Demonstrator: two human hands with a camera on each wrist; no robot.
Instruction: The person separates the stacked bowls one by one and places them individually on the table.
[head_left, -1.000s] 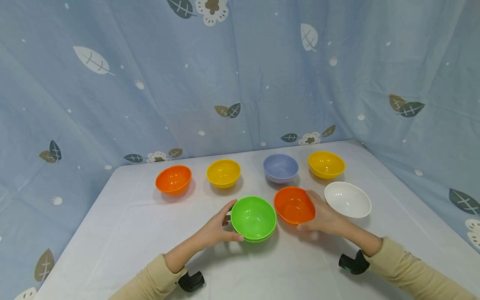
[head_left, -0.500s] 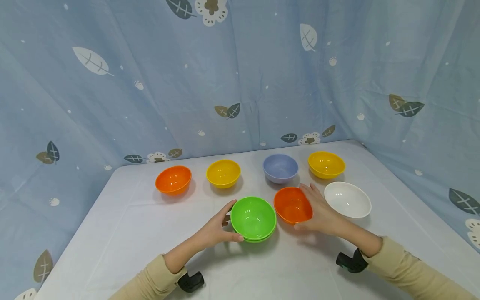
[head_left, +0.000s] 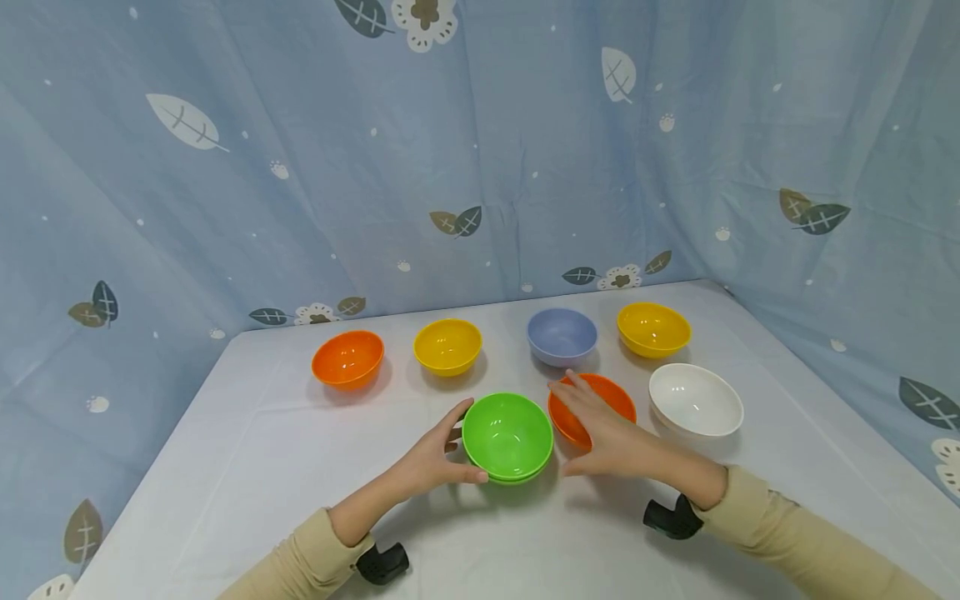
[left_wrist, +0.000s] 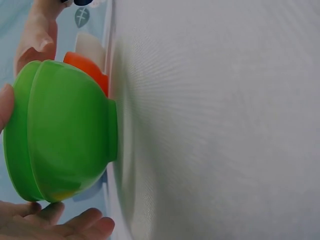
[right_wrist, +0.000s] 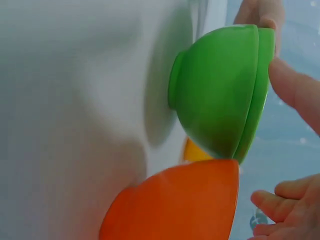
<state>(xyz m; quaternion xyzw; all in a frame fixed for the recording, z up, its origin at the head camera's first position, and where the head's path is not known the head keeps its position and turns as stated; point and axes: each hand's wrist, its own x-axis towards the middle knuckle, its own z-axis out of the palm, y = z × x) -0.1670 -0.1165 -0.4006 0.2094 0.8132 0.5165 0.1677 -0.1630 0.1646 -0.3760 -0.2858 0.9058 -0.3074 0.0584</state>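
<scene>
Two green bowls [head_left: 507,437] are nested one in the other in the head view, near the middle of the table. My left hand [head_left: 433,457] holds them at their left side, thumb at the near rim and fingers at the far side. The left wrist view shows the nested green bowls [left_wrist: 65,132] from the side. My right hand [head_left: 603,429] is spread above an orange bowl [head_left: 611,396], hiding part of it. Its thumb reaches toward the green bowls' right side. In the right wrist view the orange bowl [right_wrist: 175,205] sits beside the green pair, apart from the right fingers [right_wrist: 280,202].
At the back stand another orange bowl [head_left: 347,361], a yellow bowl [head_left: 447,347], a periwinkle bowl [head_left: 562,337] and a second yellow bowl [head_left: 653,330]. A white bowl [head_left: 696,400] is on the right. Behind the white-covered table [head_left: 262,483] hangs a blue patterned curtain [head_left: 480,150].
My right hand has left the right rim of the orange bowl and moved left across it toward the green bowls. My left hand and the bowls have stayed put.
</scene>
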